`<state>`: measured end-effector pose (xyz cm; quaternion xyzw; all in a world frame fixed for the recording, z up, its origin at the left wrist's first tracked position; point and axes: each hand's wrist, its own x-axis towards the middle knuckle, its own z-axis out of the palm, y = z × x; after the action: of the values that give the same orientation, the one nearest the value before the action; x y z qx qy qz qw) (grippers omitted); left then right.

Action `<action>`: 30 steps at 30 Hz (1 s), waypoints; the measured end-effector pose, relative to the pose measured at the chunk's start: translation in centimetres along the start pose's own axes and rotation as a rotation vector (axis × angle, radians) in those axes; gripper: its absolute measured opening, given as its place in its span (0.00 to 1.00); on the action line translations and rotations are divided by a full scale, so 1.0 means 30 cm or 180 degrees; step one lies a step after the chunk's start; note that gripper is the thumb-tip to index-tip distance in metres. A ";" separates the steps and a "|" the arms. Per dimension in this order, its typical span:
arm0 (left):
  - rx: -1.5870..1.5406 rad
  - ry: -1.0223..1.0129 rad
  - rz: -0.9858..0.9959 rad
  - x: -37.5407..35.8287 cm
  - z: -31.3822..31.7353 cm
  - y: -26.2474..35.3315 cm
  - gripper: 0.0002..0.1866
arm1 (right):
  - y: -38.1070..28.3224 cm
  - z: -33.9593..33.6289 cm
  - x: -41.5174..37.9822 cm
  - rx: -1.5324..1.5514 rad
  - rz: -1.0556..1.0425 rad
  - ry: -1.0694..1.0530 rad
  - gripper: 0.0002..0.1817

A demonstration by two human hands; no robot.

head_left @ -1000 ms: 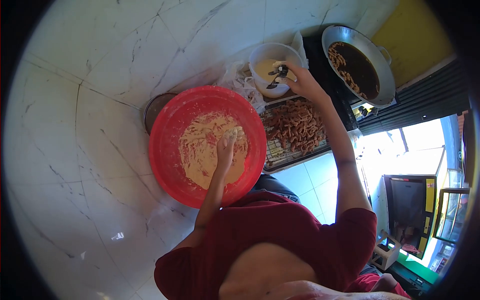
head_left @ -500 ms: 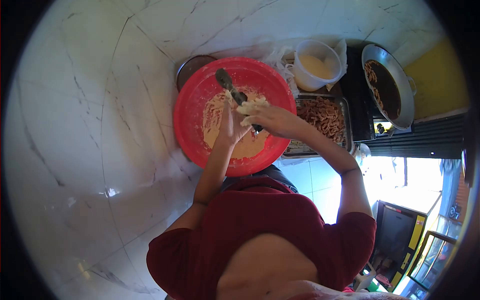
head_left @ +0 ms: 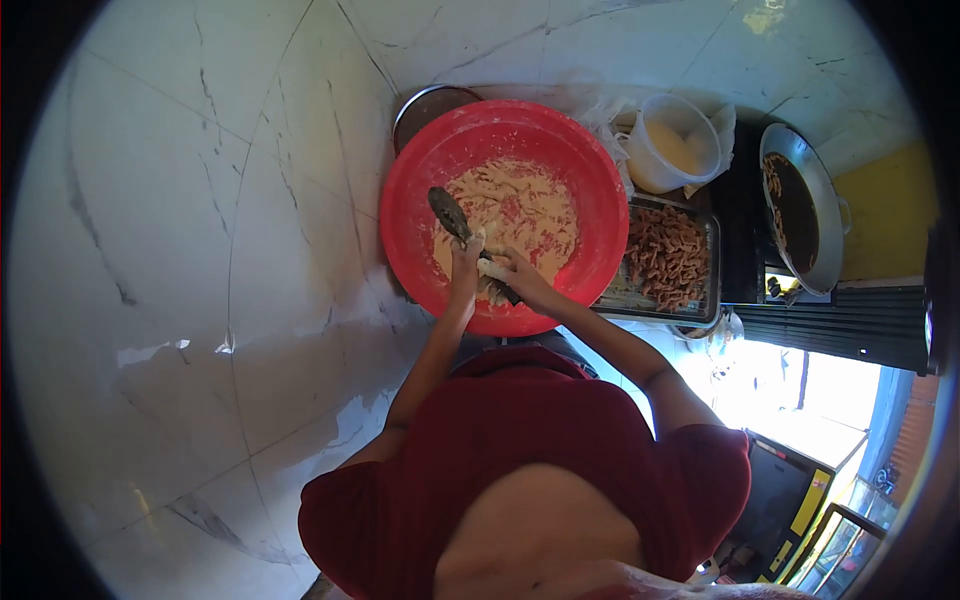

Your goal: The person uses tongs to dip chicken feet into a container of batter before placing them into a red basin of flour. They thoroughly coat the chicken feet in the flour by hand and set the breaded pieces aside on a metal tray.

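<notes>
A dark spoon (head_left: pixel 448 212) with a long black handle slants over a large red basin (head_left: pixel 408 190), its broad head up and to the left. My left hand (head_left: pixel 464 268) is closed around the handle just below the head. Fingers of my right hand (head_left: pixel 524 280) are closed on the lower handle, with pale dough stuck to them. Beneath the hands, a pale floury mixture (head_left: pixel 525 205) is spread in patches over the basin's bottom.
Right of the basin stands a metal tray (head_left: pixel 713 265) of brown fried strips (head_left: pixel 668 255). Behind it is a white bucket (head_left: pixel 655 180) with pale liquid. Farther right, a wide pan (head_left: pixel 832 200) holds dark oil and frying pieces. A tiled wall (head_left: pixel 290 170) is on the left.
My right hand has moved down along the spoon's handle, and the dough clump on its fingers looks smaller. The spoon and both hands are lower over the basin. The camera view has shifted.
</notes>
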<state>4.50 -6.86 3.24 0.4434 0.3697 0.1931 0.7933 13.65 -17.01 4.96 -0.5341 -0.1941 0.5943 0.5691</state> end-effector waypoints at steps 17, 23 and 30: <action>0.2847 0.0760 0.2315 -0.055 -0.231 0.004 0.13 | -0.067 -0.334 0.306 -0.3874 -0.0955 0.0957 0.25; 0.3126 0.0754 0.2289 -0.058 -0.223 0.019 0.12 | -0.062 -0.331 0.352 -0.4307 -0.0856 0.0858 0.22; 0.3177 0.0967 0.2340 -0.034 -0.247 -0.027 0.12 | -0.052 -0.347 0.336 -0.4163 -0.1234 0.1003 0.23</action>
<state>-1.79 -3.80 0.50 0.8252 0.3472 0.3180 0.3120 25.49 -11.61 -1.59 -0.8025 -0.5189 0.1588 0.2480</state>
